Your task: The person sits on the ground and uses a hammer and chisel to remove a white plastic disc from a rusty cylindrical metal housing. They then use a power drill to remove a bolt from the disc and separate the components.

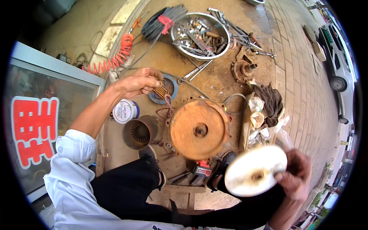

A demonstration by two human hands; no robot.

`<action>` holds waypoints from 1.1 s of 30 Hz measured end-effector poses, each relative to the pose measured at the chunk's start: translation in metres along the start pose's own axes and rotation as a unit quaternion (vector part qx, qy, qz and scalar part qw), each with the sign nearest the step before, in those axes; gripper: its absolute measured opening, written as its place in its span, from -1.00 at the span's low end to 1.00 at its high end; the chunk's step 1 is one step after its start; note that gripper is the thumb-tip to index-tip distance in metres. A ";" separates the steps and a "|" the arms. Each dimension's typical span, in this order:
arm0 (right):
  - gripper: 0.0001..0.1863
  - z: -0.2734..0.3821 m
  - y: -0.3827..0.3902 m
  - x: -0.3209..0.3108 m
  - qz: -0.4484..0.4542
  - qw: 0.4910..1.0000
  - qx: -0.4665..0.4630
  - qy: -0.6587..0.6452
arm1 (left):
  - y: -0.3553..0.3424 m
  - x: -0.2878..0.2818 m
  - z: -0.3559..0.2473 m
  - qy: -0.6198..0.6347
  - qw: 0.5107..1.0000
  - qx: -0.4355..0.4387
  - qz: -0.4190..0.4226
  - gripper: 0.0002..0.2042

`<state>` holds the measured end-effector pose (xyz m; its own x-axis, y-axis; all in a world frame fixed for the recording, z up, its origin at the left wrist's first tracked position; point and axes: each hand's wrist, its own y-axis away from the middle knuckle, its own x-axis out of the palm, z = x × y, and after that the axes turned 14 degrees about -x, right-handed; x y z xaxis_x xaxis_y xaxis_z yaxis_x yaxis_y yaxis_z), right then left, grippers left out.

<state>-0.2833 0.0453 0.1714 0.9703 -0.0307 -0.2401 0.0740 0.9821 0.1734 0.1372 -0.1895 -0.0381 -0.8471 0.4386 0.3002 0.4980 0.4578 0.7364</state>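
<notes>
Held at my right, a white round disc [245, 168] with a stained hole near its middle sits between the thumb and fingers of my right hand [295, 178]. My left hand [143, 82] is stretched forward, fingers pinched on a small bundle of thin brass-coloured rods [161, 91]; their kind is unclear. Below and right of that hand, a rusty orange round machine housing [191, 140] with a central shaft stub lies between my legs. A reddish rope [165, 109] lies at its left edge. Behind the rods is a blue ring [174, 93].
Left of the housing stand a slotted metal cylinder [147, 124] and a white-and-blue tub [125, 111]. A metal basin [226, 44] of parts lies ahead, with a red coiled hose [124, 48] to its left. A box [245, 132] with rags stands right. A glass door [73, 88] borders the left.
</notes>
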 end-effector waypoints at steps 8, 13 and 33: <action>-0.79 0.004 -0.004 -0.010 0.002 0.993 -0.107 -0.041 | 0.137 0.118 -0.050 -0.194 0.968 0.065 -0.146 -0.74; -0.72 0.009 0.004 -0.016 -0.029 0.987 -0.142 -0.070 | 0.151 0.184 -0.017 -0.245 0.941 0.113 -0.203 -0.77; -0.64 -0.007 -0.003 -0.034 -0.002 0.974 -0.208 -0.094 | 0.094 0.190 0.016 -0.414 0.878 0.062 -0.231 -0.79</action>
<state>-0.3183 0.0452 0.1725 0.9981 -0.0290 -0.0543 0.0153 0.9712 -0.2377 0.0260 -0.0508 0.0789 -0.5646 0.5727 -0.5944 0.1973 0.7929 0.5766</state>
